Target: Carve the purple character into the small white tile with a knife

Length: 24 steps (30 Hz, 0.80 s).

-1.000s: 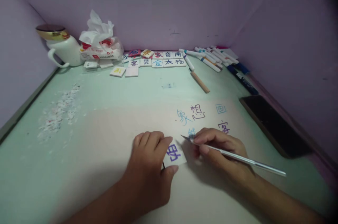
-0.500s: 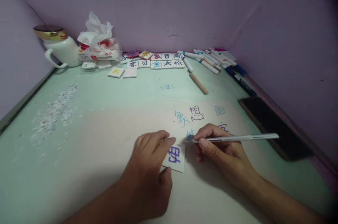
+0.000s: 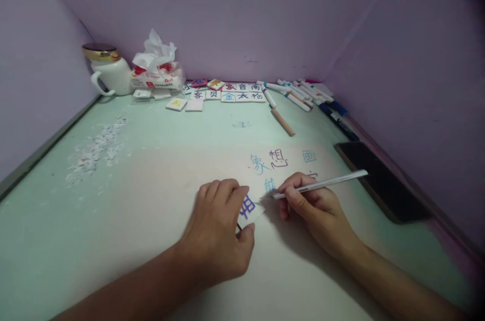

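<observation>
Under my left hand (image 3: 217, 230) is a white square tile (image 3: 256, 214) with a purple character drawn on it. The thumb and fingers are closed on its left side, hiding part of the tile. My right hand (image 3: 312, 205) grips a slim silver craft knife (image 3: 322, 183) like a pen. Its pointed tip is at the tile's upper right edge; whether it touches cannot be made out. Just beyond the hands, blue and purple characters (image 3: 278, 158) are written on the tabletop.
White shavings (image 3: 98, 149) lie in a heap at left. Along the back stand a lidded white mug (image 3: 115, 76), a tissue pack (image 3: 159, 76), character tiles (image 3: 242, 96) and several markers (image 3: 297, 99). A wooden-handled tool (image 3: 282, 120) lies before the markers, a phone (image 3: 379, 179) at right.
My left hand has turned the tile and shifted it slightly away from me. The knife's rear end has swung left and upward in my right hand. The camera view has moved slightly.
</observation>
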Tool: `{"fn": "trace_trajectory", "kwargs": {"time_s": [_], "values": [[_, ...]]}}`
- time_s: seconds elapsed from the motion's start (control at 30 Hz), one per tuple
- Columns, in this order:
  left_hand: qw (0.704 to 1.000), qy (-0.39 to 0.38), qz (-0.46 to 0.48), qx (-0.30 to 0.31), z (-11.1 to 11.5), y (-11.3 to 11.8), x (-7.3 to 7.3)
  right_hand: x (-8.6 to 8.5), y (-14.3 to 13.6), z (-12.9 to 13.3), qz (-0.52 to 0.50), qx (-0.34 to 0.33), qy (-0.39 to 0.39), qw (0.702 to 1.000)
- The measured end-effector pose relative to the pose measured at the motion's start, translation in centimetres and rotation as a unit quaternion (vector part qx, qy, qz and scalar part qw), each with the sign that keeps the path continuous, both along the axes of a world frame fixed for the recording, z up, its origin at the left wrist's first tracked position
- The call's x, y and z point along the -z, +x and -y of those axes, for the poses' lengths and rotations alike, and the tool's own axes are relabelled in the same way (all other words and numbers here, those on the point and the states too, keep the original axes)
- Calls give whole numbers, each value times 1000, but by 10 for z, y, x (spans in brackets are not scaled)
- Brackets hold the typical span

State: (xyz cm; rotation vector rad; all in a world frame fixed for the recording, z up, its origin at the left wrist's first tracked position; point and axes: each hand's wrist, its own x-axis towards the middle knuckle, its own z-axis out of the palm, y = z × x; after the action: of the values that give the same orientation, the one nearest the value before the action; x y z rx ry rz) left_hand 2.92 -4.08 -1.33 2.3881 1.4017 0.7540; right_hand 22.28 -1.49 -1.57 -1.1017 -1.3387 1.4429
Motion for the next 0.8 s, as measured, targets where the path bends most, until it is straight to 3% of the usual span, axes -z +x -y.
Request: {"fn": "trace_trajectory", "kwargs": {"time_s": [0.23, 0.5, 0.8], "values": [[1000, -6, -11, -10, 1, 2, 2, 5, 3, 5, 82, -61, 77, 992], [1000, -21, 1, 0, -2, 4, 2, -1, -4, 2, 178, -57, 197, 963], [999, -39, -4, -1, -2, 5, 1, -1, -6, 3, 195, -66, 221, 953]]}}
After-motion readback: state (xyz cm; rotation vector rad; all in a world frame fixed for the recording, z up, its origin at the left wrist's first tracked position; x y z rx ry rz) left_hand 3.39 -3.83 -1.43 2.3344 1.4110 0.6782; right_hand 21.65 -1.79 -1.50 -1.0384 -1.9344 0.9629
